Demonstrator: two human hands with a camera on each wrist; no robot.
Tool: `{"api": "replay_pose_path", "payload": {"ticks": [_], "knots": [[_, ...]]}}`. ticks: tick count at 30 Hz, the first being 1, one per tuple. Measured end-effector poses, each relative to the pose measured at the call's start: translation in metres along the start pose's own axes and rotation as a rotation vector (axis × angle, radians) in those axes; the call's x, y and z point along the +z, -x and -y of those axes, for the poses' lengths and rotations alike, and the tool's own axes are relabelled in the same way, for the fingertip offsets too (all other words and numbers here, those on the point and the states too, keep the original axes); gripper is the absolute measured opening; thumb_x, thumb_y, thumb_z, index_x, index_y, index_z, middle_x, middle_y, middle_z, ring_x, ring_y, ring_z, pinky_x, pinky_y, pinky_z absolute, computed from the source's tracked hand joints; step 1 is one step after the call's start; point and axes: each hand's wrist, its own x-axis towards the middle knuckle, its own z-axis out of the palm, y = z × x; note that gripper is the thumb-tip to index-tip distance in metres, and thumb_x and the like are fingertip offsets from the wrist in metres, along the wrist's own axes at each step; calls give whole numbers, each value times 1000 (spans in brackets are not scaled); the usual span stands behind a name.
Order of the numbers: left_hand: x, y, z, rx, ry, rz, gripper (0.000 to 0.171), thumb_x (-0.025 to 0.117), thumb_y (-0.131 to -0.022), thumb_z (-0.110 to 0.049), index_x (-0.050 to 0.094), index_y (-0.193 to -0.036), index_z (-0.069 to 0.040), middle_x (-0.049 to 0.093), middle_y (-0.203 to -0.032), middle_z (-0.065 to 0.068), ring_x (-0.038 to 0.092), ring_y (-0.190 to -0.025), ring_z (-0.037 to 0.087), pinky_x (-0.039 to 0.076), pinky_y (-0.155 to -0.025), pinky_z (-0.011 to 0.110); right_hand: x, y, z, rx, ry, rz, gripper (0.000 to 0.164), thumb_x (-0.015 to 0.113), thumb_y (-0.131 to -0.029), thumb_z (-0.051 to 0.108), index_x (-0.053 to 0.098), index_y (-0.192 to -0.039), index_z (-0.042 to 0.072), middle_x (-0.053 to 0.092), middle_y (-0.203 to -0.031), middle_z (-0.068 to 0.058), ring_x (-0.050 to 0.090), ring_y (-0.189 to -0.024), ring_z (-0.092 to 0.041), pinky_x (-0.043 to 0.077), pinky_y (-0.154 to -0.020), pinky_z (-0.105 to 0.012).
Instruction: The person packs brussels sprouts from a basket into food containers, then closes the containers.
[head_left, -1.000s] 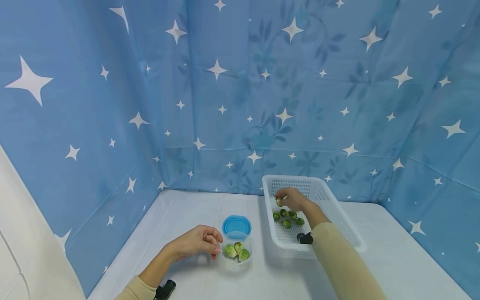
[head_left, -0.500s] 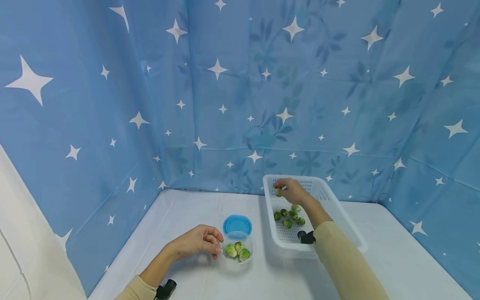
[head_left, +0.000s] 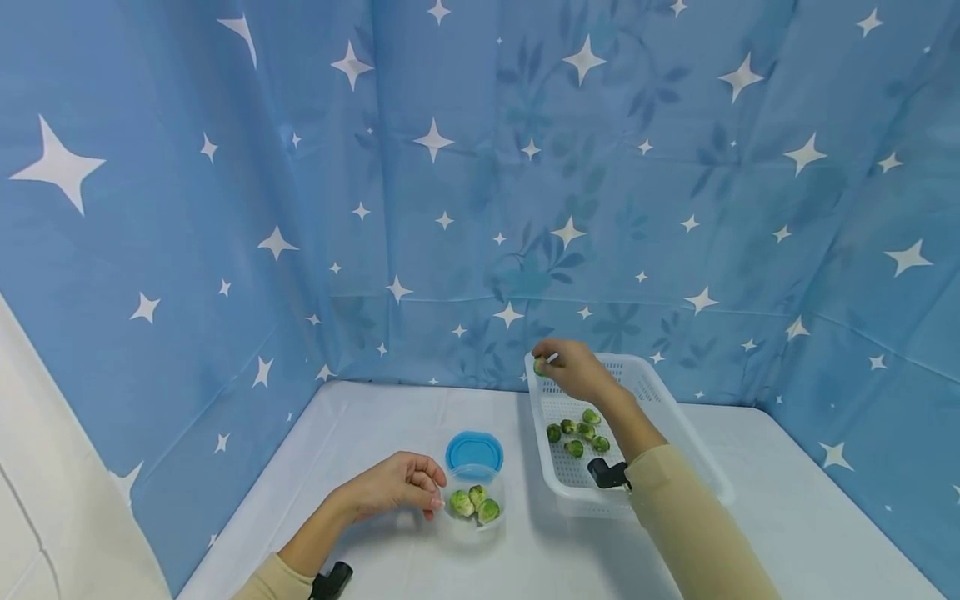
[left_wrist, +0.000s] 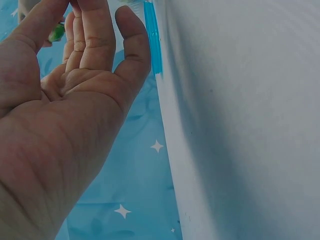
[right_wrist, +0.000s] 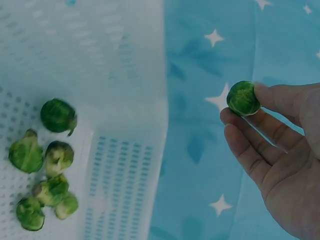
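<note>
A Brussels sprout [right_wrist: 243, 98] is pinched between the thumb and fingertips of my right hand [head_left: 572, 367], raised over the far left corner of the white basket [head_left: 712, 475]. Several more Brussels sprouts [head_left: 573, 447] lie on the basket's floor. My left hand [head_left: 397, 487] is at the left rim of a small clear plastic container [head_left: 467, 533], thumb and fingers pinching its edge. Inside that container sit several trimmed sprouts [head_left: 461, 502]. In the left wrist view my left hand [left_wrist: 75, 110] shows its palm, and its fingertips are partly cut off by the frame.
A round blue lid [head_left: 474, 451] lies on the white tablecloth [head_left: 390, 417] just behind the clear container. Blue star-printed curtain [head_left: 465, 250] closes off the back and both sides. The basket's left wall [head_left: 536, 425] stands between the sprouts and the container.
My right hand has lifted the pinched sprout up and left, from inside the basket to above its far left rim. The left hand and the container have stayed put.
</note>
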Motion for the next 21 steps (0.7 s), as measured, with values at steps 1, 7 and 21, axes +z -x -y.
{"api": "replay_pose_path", "payload": {"ticks": [1, 7, 21], "knots": [[0, 0, 0, 0, 1, 2, 35, 72, -97, -7, 59, -123, 11, 74, -86, 1, 73, -79, 17, 60, -83, 38, 1, 1, 3, -7, -1, 1, 29, 60, -106, 13, 65, -134, 4, 67, -131, -17, 71, -111, -32, 60, -90, -46], [-1, -1, 2, 8, 4, 9, 37, 72, -96, -7, 58, -124, 12, 74, -87, 0, 72, -79, 16, 61, -82, 36, 3, 6, 24, -60, -22, 28, 28, 61, -106, 10, 64, -133, 4, 65, -133, -19, 71, -114, -34, 60, -91, -44], [-2, -2, 3, 12, 3, 17, 37, 73, -96, -8, 59, -123, 12, 75, -86, 0, 73, -79, 16, 61, -81, 36, 13, 18, 56, -181, -49, 14, 26, 62, -105, 10, 64, -131, 6, 64, -130, -17, 71, -111, -29, 60, -92, -37]]}}
